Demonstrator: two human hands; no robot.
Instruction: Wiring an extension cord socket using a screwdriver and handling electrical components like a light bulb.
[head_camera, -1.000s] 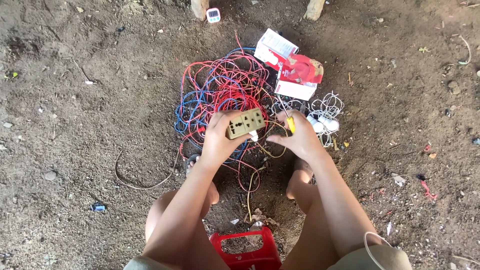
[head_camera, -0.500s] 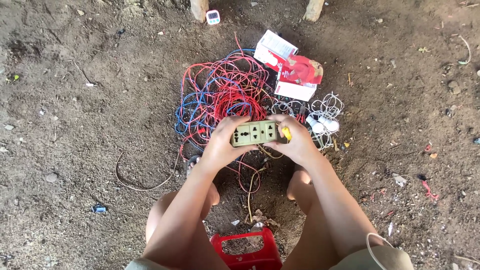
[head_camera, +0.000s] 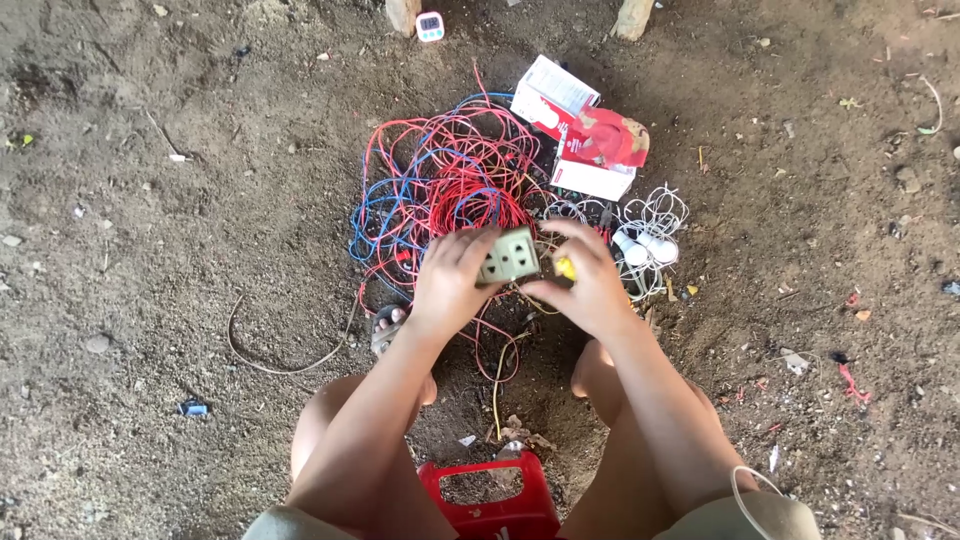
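My left hand (head_camera: 447, 284) grips a beige electrical socket block (head_camera: 509, 256) by its left end, held above the dirt ground. My right hand (head_camera: 587, 283) touches the block's right side and clasps a yellow-handled tool (head_camera: 566, 268), mostly hidden in the fingers. Beneath and beyond both hands lies a tangle of red and blue wires (head_camera: 450, 180).
White coiled wires with small white bulbs (head_camera: 645, 240) lie to the right. Red-and-white cartons (head_camera: 585, 135) sit behind them. A small white timer (head_camera: 430, 26) stands at the top. A red plastic stool (head_camera: 490, 495) is between my knees. A loose wire (head_camera: 285, 355) curves at left.
The socket block has been turned in my hands, from lying wide to a more tilted, end-on position. My right hand has closed in against its right side.
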